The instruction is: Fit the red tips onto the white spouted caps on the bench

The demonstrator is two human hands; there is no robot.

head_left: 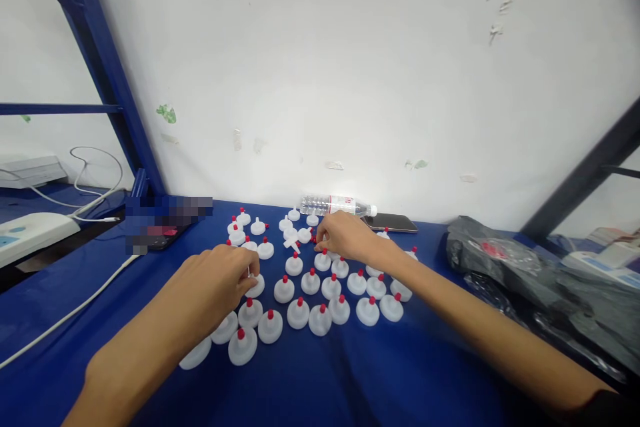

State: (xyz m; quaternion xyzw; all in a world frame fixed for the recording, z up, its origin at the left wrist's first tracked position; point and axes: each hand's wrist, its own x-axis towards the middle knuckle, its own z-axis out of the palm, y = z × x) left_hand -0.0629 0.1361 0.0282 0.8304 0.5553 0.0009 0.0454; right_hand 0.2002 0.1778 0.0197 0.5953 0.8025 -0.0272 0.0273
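Many white round nozzle caps with thin spouts are spread on the blue table; most, like this white nozzle cap point(271, 328), stand spout up with a red tip. At the left of the group, my left hand point(220, 280) is closed with its fingertips at the spout of a white nozzle cap point(256, 287), whose tip is hidden. My right hand point(345, 237) reaches to the back of the group, fingers pinched low; what they hold is hidden. Beside its fingers are loose red tips point(313, 239) and nozzle caps without tips, one a bare cap point(291, 242).
A clear water bottle point(340, 205) lies against the wall, with a dark phone point(393, 222) to its right. A grey plastic bag point(500, 273) lies at the right. On the left are a white cable point(75, 310), a power strip point(35, 233) and a blue rack post point(110, 67).
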